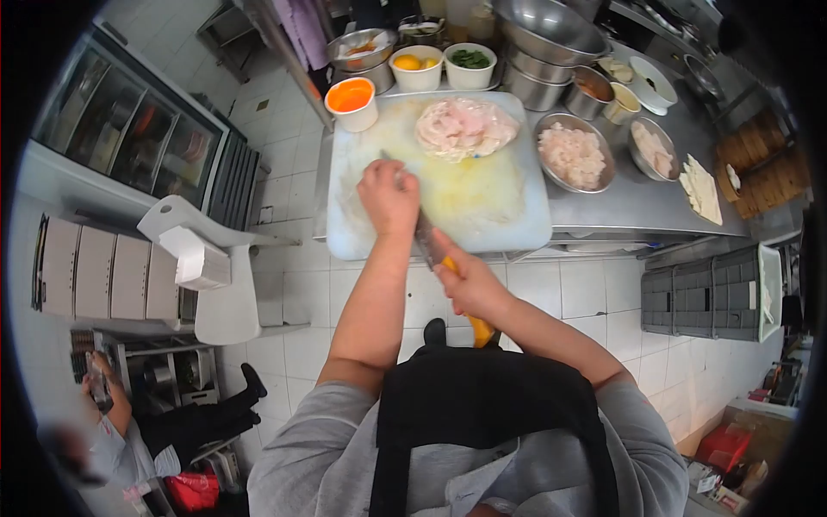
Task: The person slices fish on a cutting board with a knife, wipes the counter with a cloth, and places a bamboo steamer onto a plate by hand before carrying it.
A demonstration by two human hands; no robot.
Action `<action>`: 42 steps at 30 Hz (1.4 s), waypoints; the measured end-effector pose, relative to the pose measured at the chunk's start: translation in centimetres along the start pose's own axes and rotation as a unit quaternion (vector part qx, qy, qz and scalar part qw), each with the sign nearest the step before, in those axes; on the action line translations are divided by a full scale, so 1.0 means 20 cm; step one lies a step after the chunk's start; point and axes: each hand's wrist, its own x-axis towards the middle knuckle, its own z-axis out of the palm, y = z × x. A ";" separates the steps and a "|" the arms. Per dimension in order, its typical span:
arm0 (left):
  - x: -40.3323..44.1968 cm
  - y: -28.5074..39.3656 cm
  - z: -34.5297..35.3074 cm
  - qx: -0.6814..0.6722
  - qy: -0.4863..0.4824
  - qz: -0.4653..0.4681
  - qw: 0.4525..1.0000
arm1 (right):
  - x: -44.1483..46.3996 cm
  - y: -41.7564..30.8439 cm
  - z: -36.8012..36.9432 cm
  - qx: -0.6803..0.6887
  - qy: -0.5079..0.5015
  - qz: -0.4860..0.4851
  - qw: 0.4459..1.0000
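My right hand [469, 283] is wrapped round the yellow handle of a knife [426, 239]. The blade points up and left over the white cutting board [351, 233]. My left hand [389, 198] is on the board with its fingers curled, close beside the blade. What lies under those fingers is hidden, and I cannot tell whether they press on the blade. Farther back on the same board rests a mound of pale pink raw meat [466, 129]. A wet yellowish patch marks the board in front of it.
White tubs of orange liquid [351, 96], yellow items [417, 65] and chopped greens [470, 60] stand at the back. Metal bowls of pale meat chunks [572, 153] are right. A chair [226, 297] is left; grey crates [702, 291] stand right. Another person [129, 439] sits lower left.
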 end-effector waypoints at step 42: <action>0.18 1.39 0.82 0.047 -0.459 0.205 0.863 | -0.77 -0.14 -1.24 0.041 0.183 -0.130 0.974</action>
